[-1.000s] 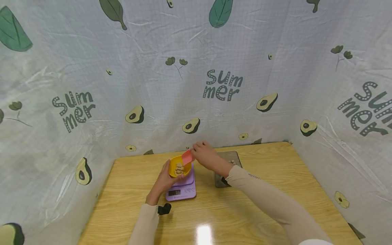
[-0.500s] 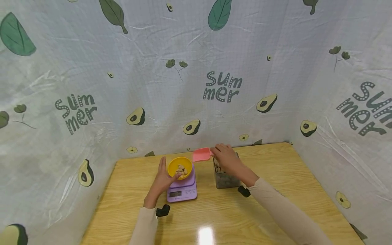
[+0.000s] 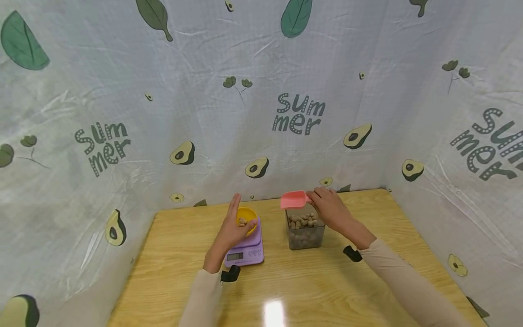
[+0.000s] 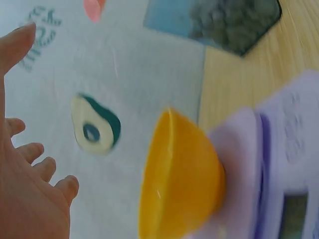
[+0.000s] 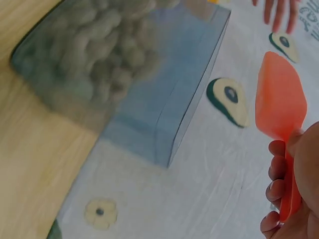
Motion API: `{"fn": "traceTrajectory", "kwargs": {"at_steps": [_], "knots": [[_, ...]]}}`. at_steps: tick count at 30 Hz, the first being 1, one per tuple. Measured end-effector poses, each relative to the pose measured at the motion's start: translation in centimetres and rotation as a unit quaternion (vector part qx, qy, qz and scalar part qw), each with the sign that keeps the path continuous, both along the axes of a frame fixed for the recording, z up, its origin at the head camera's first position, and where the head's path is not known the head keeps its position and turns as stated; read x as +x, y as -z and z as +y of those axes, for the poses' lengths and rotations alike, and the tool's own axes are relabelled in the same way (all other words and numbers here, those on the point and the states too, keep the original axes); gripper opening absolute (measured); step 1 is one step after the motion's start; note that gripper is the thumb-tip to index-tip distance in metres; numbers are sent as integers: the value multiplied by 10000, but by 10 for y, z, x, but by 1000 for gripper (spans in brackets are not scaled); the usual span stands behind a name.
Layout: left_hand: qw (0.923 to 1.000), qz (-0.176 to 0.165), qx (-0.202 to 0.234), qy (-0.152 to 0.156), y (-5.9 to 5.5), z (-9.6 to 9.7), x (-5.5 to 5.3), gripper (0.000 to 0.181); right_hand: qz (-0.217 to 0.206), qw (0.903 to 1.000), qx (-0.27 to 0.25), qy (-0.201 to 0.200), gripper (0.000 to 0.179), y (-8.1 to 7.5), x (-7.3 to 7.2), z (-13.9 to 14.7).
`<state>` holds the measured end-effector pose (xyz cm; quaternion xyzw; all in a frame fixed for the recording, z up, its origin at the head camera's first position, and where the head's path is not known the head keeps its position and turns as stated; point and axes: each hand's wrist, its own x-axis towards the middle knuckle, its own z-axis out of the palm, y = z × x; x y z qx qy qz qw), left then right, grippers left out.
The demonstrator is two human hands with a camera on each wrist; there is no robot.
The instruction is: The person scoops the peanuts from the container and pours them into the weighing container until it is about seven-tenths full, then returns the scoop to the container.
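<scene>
A pink scoop is held by its handle in my right hand, above the back of a clear grey box. Unshelled peanuts lie heaped inside that box. In the right wrist view the fingers curl round the handle of the scoop, whose bowl looks bare. My left hand, fingers spread, hovers by a yellow bowl and hides part of it. A few peanuts show in the bowl. It sits on a purple kitchen scale; the left wrist view shows the bowl apart from the hand.
The wooden table carries the scale on the left and the box to its right. A printed plastic sheet hangs behind and along both sides of the table. Black wrist cameras sit on both wrists.
My right hand has carried the scoop from over the yellow bowl rightward to above the box. The left hand has let go of the bowl and lifted slightly to the right.
</scene>
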<state>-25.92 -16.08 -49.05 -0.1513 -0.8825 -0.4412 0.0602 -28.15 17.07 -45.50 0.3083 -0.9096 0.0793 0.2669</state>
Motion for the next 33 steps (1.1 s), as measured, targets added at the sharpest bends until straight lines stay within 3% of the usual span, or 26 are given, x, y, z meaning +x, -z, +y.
{"fn": "traceTrajectory", "kwargs": {"at_steps": [5,11,14,21,26,33], "knots": [[9993,33,-98,355,-8,28,-2,100,165,9993,327,85,20,-1,-3,23],[9974,-25,214,683,-7,57,-8,99,412,9967,693,-39,23,2,-2,40],[9964,-170,166,817,-1,70,-12,102,478,9939,982,-174,20,5,-1,44],[9917,-674,-495,981,20,95,-19,108,802,9832,1606,-344,20,7,-4,48],[9895,-899,-421,1048,32,106,-22,105,886,9696,2255,-359,19,3,-6,46],[9863,-1221,-10,1109,47,112,-26,113,1106,9456,3051,-251,20,0,-9,38]]}}
